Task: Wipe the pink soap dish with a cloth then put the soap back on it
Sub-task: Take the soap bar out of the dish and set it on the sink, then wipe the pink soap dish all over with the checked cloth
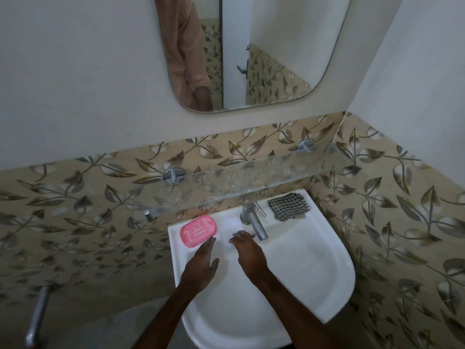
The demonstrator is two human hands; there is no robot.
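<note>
The pink soap dish [198, 230] sits on the back left rim of the white sink [314, 260], with nothing in it. A pale white soap [230, 225] lies on the rim between the dish and the tap; it is faint against the sink. My left hand [201, 267] is flat with fingers spread, its fingertips just short of the dish's front right corner. My right hand [247, 251] arches over the soap's near edge, fingertips curled down and touching or nearly touching it. A dark checked cloth [288, 206] lies crumpled on the back right rim, away from both hands.
A chrome tap [254, 220] stands at the back of the sink, right beside my right hand. A glass shelf [239, 180] juts out above the sink's back rim. A mirror [251, 54] hangs higher up, a tiled wall closes in on the right, and a metal bar [37, 316] sits low left.
</note>
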